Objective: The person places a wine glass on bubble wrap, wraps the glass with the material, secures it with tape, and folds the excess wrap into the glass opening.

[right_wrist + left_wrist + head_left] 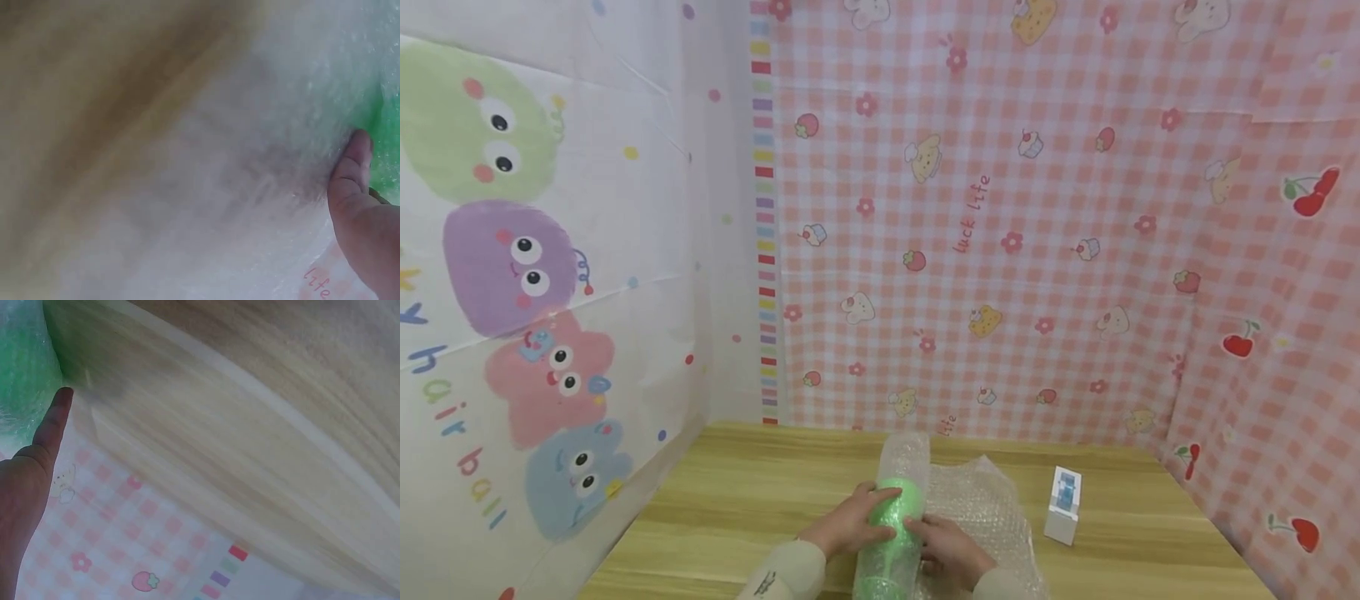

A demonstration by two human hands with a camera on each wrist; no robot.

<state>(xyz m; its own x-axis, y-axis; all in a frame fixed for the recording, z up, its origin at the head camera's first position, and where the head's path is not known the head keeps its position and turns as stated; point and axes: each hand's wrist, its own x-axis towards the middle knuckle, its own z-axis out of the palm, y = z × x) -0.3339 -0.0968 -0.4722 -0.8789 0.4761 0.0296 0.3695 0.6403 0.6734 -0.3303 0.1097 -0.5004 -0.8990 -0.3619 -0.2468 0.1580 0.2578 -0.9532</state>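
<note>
A bright green cylinder-shaped thing [901, 504] lies partly rolled in clear bubble wrap [981, 508], with its long axis pointing away from me. My left hand [853, 521] grips the roll from its left side, thumb and index finger across the top. From the right, my right hand [951, 546] pinches the wrap close against the green surface. In the left wrist view, one finger [53, 425] lies along the wrapped green side. The right wrist view has a fingertip [359, 147] at the wrap over the green; the other fingers are mostly hidden.
Loose bubble wrap spreads over the wood-grain table [760, 475] to the right of the roll. A small white box [1062, 508] with a blue patch stands farther right. A pink checked cloth [970, 250] hangs behind, and a white printed cloth [647, 333] hangs at the left.
</note>
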